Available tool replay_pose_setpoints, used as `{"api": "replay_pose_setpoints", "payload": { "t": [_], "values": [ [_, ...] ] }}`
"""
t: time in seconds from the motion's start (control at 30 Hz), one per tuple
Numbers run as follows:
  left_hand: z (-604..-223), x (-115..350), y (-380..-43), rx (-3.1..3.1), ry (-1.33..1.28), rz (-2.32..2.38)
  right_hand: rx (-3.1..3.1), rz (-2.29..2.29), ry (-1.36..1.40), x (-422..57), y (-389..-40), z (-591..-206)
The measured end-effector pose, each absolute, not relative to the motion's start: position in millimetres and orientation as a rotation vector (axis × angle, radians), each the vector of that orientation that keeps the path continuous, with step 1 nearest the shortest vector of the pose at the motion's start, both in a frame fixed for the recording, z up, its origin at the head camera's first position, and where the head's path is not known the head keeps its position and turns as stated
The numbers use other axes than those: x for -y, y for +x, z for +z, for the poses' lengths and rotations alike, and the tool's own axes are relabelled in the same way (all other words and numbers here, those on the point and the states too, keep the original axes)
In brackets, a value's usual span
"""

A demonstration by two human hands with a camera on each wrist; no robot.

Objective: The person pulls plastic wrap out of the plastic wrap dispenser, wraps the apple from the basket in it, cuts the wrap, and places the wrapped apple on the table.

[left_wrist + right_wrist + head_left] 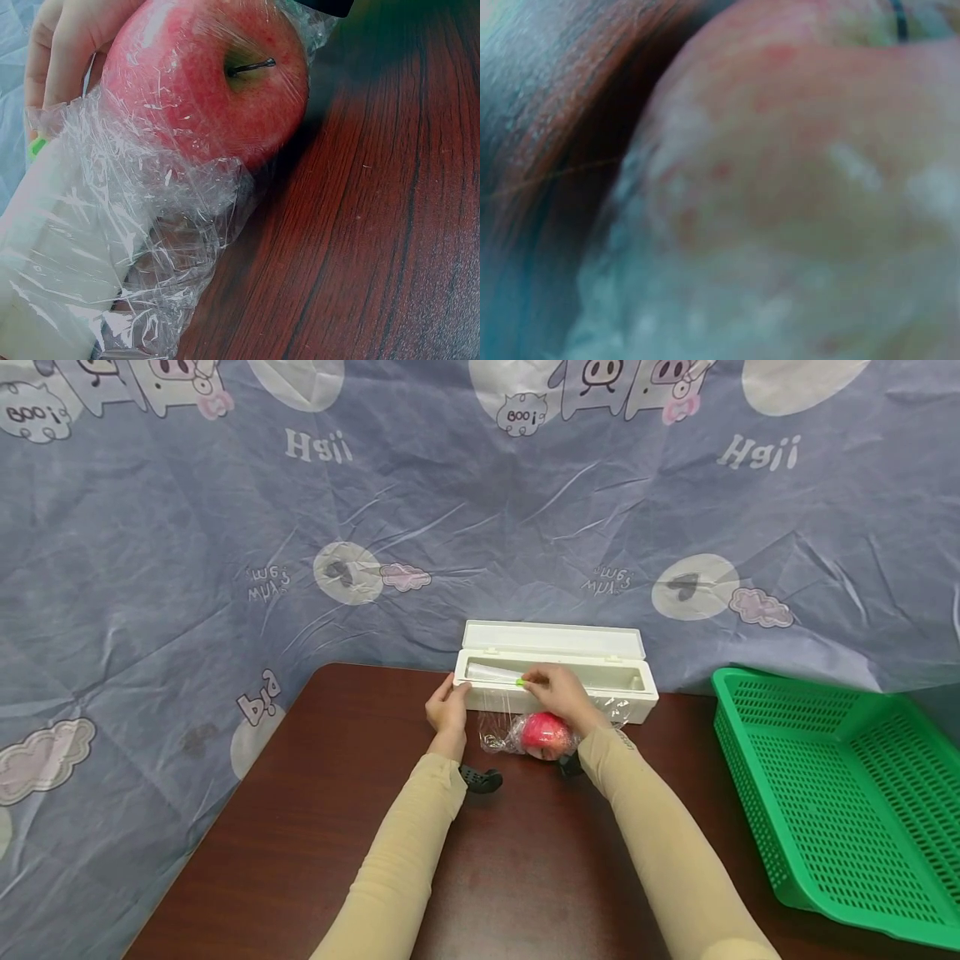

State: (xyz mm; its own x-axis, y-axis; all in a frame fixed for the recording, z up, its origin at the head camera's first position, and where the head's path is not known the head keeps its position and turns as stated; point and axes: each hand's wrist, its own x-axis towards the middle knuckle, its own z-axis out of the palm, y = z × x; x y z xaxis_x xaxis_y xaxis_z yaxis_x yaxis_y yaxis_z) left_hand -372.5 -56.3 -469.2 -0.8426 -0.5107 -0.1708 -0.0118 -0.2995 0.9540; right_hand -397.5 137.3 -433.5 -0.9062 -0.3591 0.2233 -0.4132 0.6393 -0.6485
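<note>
A white cling film dispenser box (555, 697) stands at the back of the table with its lid (553, 638) raised; a pale roll (491, 672) shows inside. My left hand (447, 708) grips the box's left end, thumb on its front edge. On that edge, my right hand (558, 692) pinches a small green slide cutter (520, 682). Clear film (187, 202) hangs from the box's front and runs to a red apple (546, 735), which sits wrapped in it before the box. The apple (795, 172) fills the right wrist view, blurred.
A green perforated plastic basket (862, 810) stands at the right of the dark red-brown table (300, 827). Behind the table hangs a printed grey-blue cloth (480, 510). Black wrist mounts (480, 779) are near the apple on both sides.
</note>
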Motion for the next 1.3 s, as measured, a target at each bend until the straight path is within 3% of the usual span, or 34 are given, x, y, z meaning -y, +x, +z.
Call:
{"api": "replay_pose_setpoints", "payload": {
  "t": [0.9,1.3],
  "values": [
    [-471.9,57.4,-375.2,1.652,0.672,-2.19,2.689,1.055,0.708,-146.8,-395.9,-436.9],
    [-469.6,56.7,-372.7,1.65,0.659,-2.211,2.675,1.022,0.662,-171.8,-390.5,-435.9]
  ]
}}
